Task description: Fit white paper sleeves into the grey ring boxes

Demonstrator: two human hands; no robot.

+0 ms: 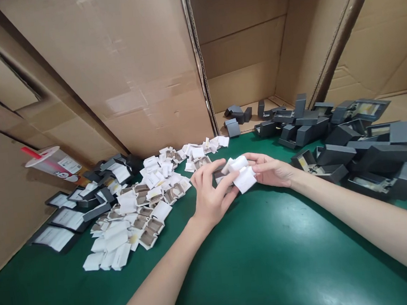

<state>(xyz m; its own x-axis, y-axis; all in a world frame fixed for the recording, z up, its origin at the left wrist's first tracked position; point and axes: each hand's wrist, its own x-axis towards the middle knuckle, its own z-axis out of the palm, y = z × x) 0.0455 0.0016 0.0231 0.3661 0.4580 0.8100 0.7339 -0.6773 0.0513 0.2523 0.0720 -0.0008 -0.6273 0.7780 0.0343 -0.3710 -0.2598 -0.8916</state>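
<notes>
Over the middle of the green table, my left hand (207, 193) and my right hand (272, 171) meet around a small white folded card insert (245, 180). My left thumb and fingers pinch it from the left, while my right fingers grip its right side. A second white flap shows just above it; whether that is one piece or two I cannot tell. Left of my hands spreads a heap of similar white card inserts (120, 235), some showing grey-brown hollows.
Several open dark grey boxes (307, 133) crowd the right side. Dark box parts (102, 200) lie at the left, by a plastic cup (57, 164) with a red straw. Large cardboard walls (127, 73) stand behind the green table (271, 261).
</notes>
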